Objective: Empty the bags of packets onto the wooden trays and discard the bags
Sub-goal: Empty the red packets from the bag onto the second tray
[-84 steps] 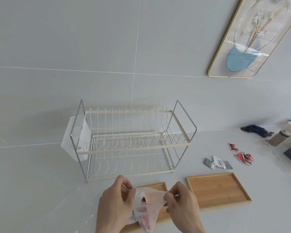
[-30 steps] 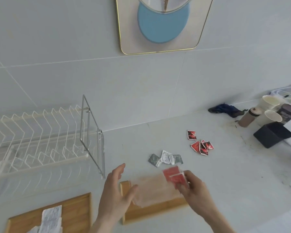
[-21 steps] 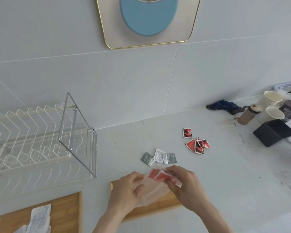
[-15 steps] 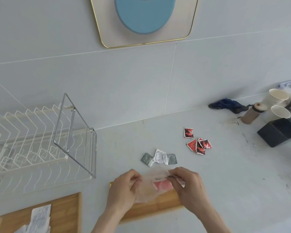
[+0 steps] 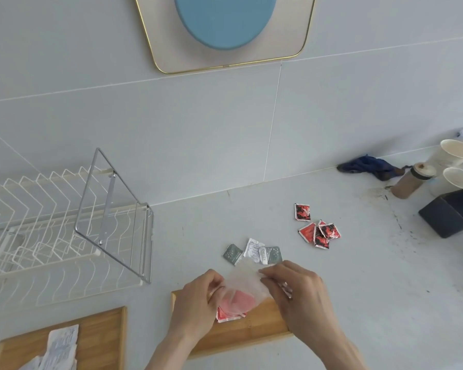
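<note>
My left hand [image 5: 197,303] and my right hand [image 5: 300,292] both grip a clear plastic bag [image 5: 245,280] above the right wooden tray [image 5: 251,329]. Red packets [image 5: 234,307] show through the bag's lower end, and their bottom edges poke out just above the tray. The left wooden tray [image 5: 102,335] holds white packets [image 5: 60,345]. Loose grey and white packets [image 5: 254,253] and red packets [image 5: 318,231] lie on the counter behind the bag.
A white wire dish rack [image 5: 64,225] stands at the left. Paper cups [image 5: 455,166], a brown bottle [image 5: 412,181], a dark blue cloth [image 5: 369,165] and a black box [image 5: 452,212] crowd the far right. A framed picture [image 5: 225,30] hangs on the wall.
The bag went from the left tray to over the right tray. My hands have tipped it, and the red packets have slid from its upper end down to its lower end.
</note>
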Action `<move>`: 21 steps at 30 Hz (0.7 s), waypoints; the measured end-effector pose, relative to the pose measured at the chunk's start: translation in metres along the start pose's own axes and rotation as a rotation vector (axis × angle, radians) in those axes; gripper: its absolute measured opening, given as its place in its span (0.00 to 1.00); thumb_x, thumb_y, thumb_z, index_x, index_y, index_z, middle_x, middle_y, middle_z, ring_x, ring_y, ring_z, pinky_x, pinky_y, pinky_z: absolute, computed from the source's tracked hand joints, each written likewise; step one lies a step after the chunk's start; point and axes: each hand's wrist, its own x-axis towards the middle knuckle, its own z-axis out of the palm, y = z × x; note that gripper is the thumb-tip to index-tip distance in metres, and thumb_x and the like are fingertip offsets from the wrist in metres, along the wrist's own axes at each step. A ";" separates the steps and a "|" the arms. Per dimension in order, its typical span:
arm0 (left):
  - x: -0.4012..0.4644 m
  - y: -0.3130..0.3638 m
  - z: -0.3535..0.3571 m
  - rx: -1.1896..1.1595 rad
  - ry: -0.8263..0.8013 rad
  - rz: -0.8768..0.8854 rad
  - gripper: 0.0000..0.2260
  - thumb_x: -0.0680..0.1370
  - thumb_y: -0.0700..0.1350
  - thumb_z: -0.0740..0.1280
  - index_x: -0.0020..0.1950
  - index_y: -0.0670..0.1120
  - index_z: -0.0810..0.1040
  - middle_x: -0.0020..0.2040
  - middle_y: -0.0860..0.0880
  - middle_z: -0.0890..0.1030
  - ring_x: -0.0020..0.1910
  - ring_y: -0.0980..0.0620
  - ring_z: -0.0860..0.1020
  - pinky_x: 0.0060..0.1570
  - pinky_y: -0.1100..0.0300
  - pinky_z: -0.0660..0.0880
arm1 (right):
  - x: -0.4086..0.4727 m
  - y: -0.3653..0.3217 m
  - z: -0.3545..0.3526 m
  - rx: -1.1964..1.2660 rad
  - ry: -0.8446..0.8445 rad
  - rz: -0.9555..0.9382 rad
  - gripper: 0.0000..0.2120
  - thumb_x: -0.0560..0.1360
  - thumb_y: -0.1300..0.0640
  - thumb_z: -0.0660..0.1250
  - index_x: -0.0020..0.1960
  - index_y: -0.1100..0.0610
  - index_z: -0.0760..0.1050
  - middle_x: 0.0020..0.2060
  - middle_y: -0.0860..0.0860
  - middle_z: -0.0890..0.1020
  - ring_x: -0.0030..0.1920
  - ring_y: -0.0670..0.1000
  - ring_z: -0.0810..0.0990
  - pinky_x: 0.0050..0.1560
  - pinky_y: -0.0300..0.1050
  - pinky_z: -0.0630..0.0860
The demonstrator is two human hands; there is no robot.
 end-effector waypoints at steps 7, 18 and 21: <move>0.001 -0.001 -0.001 -0.009 -0.004 -0.002 0.07 0.80 0.50 0.67 0.43 0.59 0.74 0.43 0.61 0.84 0.48 0.67 0.80 0.45 0.68 0.73 | 0.002 -0.008 -0.011 -0.100 -0.050 0.001 0.07 0.77 0.50 0.71 0.51 0.38 0.82 0.43 0.36 0.83 0.35 0.42 0.80 0.36 0.44 0.80; -0.003 0.008 -0.003 -0.055 0.016 0.021 0.08 0.80 0.52 0.67 0.42 0.60 0.72 0.41 0.60 0.84 0.46 0.67 0.81 0.44 0.71 0.74 | 0.008 -0.029 -0.033 -0.219 0.051 -0.088 0.03 0.77 0.49 0.70 0.48 0.41 0.82 0.36 0.42 0.81 0.30 0.46 0.79 0.28 0.44 0.76; -0.006 0.016 -0.008 -0.103 0.039 0.049 0.09 0.80 0.49 0.68 0.42 0.59 0.73 0.40 0.60 0.84 0.47 0.69 0.80 0.43 0.76 0.72 | 0.009 -0.036 -0.039 -0.226 0.088 -0.106 0.04 0.76 0.50 0.69 0.46 0.43 0.82 0.33 0.43 0.79 0.28 0.46 0.74 0.26 0.45 0.75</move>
